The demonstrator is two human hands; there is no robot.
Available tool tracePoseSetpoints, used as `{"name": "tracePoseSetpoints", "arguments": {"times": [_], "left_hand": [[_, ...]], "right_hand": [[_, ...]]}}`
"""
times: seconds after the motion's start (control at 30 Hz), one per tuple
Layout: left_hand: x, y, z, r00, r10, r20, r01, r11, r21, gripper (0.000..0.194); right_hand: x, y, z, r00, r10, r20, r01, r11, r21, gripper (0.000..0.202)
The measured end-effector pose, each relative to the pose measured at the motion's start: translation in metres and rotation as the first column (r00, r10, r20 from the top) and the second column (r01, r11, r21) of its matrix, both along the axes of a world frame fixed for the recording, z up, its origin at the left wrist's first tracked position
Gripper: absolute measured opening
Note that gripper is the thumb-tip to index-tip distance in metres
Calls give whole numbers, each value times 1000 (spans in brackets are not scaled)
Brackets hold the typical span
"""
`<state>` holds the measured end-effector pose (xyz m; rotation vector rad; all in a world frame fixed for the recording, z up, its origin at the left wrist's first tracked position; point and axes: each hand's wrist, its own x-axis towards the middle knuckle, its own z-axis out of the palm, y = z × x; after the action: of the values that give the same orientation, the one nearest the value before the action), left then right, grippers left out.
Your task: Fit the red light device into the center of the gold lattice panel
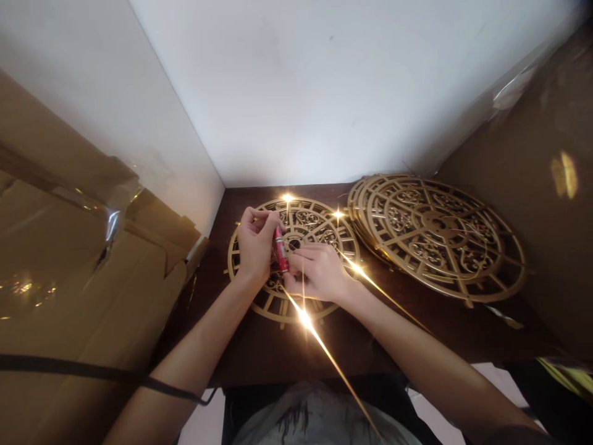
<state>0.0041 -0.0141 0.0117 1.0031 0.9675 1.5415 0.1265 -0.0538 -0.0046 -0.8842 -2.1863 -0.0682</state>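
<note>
Your left hand, just left of the middle of the frame, has its thumb and fingertips pressed together, pinching the upper end of a small red cylinder. Your right hand, at the centre, is curled with its fingers bent inward and its thumb at the cylinder's lower end; whether it grips that end or only steadies it cannot be told. Between the two hands the cylinder leans slightly, its top toward the left, over a round gold openwork disc that lies flat beneath them.

To handle this well, it would be best to guide from both ends at once — light pressure, wrists low — so that the cylinder does not roll in your fingertips and the thin scrollwork below takes no sideways load. Glare could mislead you: bright glints with long streaks cross the disc's edge and run toward the bottom of the frame, so judge the contact by touch as well.

Outward from there, a dark tabletop carries the disc. At right of centre lies a stack of similar gold discs — close beside yours, so mind your right elbow. Cardboard fills the left side, and a white wall the top.
</note>
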Motion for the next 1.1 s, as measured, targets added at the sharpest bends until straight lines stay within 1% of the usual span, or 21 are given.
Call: {"name": "tracePoseSetpoints", "arguments": {"times": [0.47, 0.7, 0.93, 1.1], "left_hand": [[-1, 1, 0, 1000, 12, -18, -12, 1000, -5, 24], [0, -2, 5, 1000, -20, 4, 20, 997, -80, 24], [0, 1, 0, 1000, -20, -20, 18, 997, -77, 22], [2, -2, 0, 999, -27, -29, 23, 994, -107, 23]], "right_hand": [[2, -2, 4, 1000, 16, 23, -15, 999, -42, 25], [0, -3, 6, 995, 90, 45, -90, 996, -7, 32], [1, -3, 6, 995, 79, 56, -79, 997, -1, 32], [2, -2, 9, 996, 77, 54, -77, 997, -10, 32]]}}
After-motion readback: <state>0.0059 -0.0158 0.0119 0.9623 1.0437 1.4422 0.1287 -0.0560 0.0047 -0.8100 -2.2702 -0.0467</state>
